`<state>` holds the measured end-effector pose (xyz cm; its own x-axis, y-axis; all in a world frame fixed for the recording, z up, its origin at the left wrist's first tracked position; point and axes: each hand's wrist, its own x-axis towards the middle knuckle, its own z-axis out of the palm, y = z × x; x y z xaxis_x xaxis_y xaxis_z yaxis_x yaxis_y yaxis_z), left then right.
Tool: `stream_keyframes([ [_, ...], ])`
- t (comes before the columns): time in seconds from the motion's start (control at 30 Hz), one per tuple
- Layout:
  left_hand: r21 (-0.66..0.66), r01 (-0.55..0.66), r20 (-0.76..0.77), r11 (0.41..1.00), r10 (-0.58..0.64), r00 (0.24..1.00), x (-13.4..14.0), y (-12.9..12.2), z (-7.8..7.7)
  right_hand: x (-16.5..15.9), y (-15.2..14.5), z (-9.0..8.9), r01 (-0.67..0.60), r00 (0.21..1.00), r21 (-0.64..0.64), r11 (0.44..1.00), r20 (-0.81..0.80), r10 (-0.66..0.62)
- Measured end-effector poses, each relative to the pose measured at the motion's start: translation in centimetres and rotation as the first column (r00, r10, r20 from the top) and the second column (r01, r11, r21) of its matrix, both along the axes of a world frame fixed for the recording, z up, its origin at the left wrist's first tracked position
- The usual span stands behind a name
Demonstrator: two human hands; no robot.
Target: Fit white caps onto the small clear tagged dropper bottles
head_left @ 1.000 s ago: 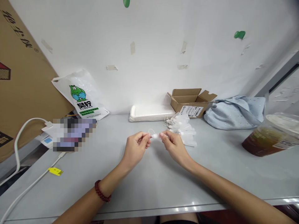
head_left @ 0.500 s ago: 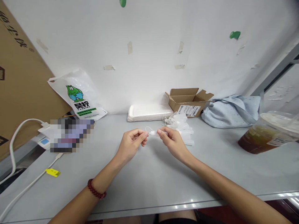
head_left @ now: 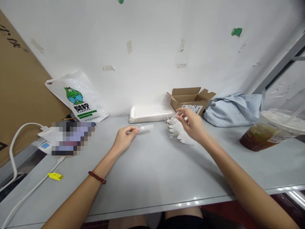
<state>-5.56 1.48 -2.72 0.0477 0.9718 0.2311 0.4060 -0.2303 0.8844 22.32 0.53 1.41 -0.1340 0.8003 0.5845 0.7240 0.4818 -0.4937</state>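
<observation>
My left hand [head_left: 125,138] pinches one end of a small translucent plastic piece [head_left: 147,127] with a thin looped string, just above the grey table. The piece points to the right; its exact kind is unclear. My right hand [head_left: 190,124] is over a pile of similar translucent pieces [head_left: 177,129] with thin strings. Its thumb and forefinger are curved and slightly apart at the pile's far end, and nothing is plainly held between them. Part of the pile is hidden behind this hand.
Behind the pile stand an open cardboard box [head_left: 184,95] and a flat white stack [head_left: 152,115]. To the right are a light blue cloth bundle [head_left: 233,111] and a plastic cup of brown drink [head_left: 259,135]. On the left are a white bag [head_left: 78,98], a blurred-out device [head_left: 73,138] and white cables [head_left: 30,189].
My right hand has let go of the small plastic piece and moved right to the pile. My left hand has shifted left, still pinching the piece. The view has shifted slightly.
</observation>
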Motion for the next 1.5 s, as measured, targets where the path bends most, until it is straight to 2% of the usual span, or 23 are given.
stream_keyframes([
  [0.07, 0.023, -0.074, -0.067, 0.997, 0.075, 0.995, -1.0, 1.2, -0.8, 2.1, 0.7, 0.3, 0.016, 0.992, -0.051, 0.999, 0.126, -0.01],
  [0.17, 0.058, -0.106, -0.132, 0.993, 0.113, 0.985, -1.8, 2.4, -1.7, 4.5, 1.4, 0.4, 0.024, 0.971, -0.191, 0.981, 0.238, 0.023],
  [0.33, 0.046, -0.141, -0.276, 0.989, 0.148, 0.95, -2.0, 3.1, -2.1, 6.2, 1.6, 0.3, 0.014, 0.979, -0.247, 0.969, 0.199, 0.037],
  [0.5, 0.016, -0.223, -0.259, 0.975, 0.22, 0.94, -2.3, 3.4, -2.3, 6.7, 1.7, 0.1, 0.015, 0.981, -0.377, 0.926, 0.184, 0.059],
  [0.77, 0.01, -0.258, -0.285, 0.966, 0.25, 0.925, -2.1, 2.9, -2.0, 6.7, 1.7, 0.2, -0.006, 0.988, -0.462, 0.887, 0.136, 0.078],
  [1.03, -0.022, -0.203, -0.279, 0.979, 0.189, 0.941, -1.4, 1.9, -1.2, 6.9, 2.1, -0.1, -0.023, 0.982, -0.418, 0.908, 0.163, 0.1],
  [1.27, -0.056, -0.163, -0.175, 0.985, 0.151, 0.973, -0.6, 1.1, -1.0, 6.3, 1.5, 0.6, -0.048, 0.997, -0.355, 0.934, 0.046, 0.069],
  [1.37, -0.108, -0.074, -0.036, 0.991, 0.07, 0.997, 0.4, 0.1, -0.6, 4.7, 0.8, 1.1, -0.067, 0.998, -0.301, 0.951, -0.012, 0.066],
  [1.5, -0.219, 0.15, 0.207, 0.964, -0.104, 0.973, 2.0, -1.7, 0.4, 1.6, -0.4, 1.0, -0.143, 0.988, -0.237, 0.961, -0.086, 0.126],
])
